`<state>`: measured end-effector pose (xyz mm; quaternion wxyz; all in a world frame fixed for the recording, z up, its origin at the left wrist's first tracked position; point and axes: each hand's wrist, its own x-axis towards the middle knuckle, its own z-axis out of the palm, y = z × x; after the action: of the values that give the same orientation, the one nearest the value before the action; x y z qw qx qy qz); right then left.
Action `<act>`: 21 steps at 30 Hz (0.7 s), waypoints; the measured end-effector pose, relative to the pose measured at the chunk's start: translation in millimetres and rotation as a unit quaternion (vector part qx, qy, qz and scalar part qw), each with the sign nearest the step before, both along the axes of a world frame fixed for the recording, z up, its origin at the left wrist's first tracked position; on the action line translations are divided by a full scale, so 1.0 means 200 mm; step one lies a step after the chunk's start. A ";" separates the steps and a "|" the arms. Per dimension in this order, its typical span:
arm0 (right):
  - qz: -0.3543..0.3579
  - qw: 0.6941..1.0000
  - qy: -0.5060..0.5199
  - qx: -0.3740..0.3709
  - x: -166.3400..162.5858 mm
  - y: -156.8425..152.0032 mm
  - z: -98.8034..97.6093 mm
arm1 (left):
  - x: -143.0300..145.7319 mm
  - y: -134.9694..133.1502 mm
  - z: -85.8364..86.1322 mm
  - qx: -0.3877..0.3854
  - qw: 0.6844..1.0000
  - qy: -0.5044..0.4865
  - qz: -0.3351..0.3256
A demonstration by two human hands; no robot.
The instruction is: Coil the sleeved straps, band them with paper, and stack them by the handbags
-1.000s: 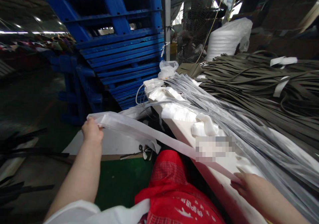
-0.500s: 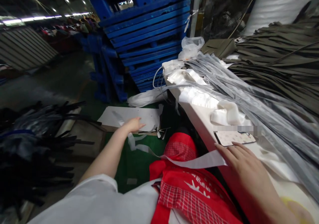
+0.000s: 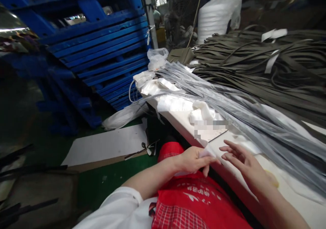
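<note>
My left hand [image 3: 193, 160] is in front of the red apron [image 3: 201, 191], at the near edge of the white table. A piece of translucent white strip [image 3: 209, 150] is pinched between its thumb and fingers; the rest of the strip is mostly hidden. Just to the right, my right hand [image 3: 241, 161] hovers over the table edge with its fingers apart, and I see nothing in them. Beyond both hands lies a patterned phone [image 3: 215, 134], partly blurred out. Folded white strips [image 3: 175, 103] lie behind it on the table.
Long grey plastic-wrapped strips [image 3: 229, 110] run along the table, with a heap of dark olive straps [image 3: 244, 62] behind. Blue pallets [image 3: 107, 52] are stacked at the left. A white sheet [image 3: 109, 142] lies on the green floor near a bundle of clear plastic [image 3: 122, 117].
My left hand has come from far out on the left to beside my right hand. The strip no longer stretches between them; my right hand has let go of its end. The view has swung right.
</note>
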<state>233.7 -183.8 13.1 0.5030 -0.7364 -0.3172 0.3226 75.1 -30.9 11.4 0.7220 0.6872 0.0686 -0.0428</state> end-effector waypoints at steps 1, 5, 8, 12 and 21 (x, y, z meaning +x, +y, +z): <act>0.002 0.993 0.113 0.019 0.00 -0.02 -0.02 | 0.00 0.00 -0.01 0.012 1.000 -0.002 0.001; 0.012 0.939 0.340 0.045 -0.07 -0.04 -0.08 | 0.00 -0.03 -0.04 0.050 0.999 -0.005 0.002; 0.040 0.927 0.372 0.026 -0.12 -0.01 -0.09 | -0.02 -0.05 -0.06 0.065 0.998 0.014 -0.009; 0.026 0.967 0.254 0.015 -0.13 0.03 -0.07 | -0.03 -0.04 -0.08 0.127 0.989 0.070 -0.020; 0.071 0.983 -0.156 0.059 -0.13 0.02 -0.03 | -0.02 -0.07 0.06 0.284 0.936 -0.039 0.206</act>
<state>207.4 -178.9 6.2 0.4655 -0.7224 -0.4618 0.2198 71.9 -45.8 23.3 0.4920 0.8354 0.1899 0.1553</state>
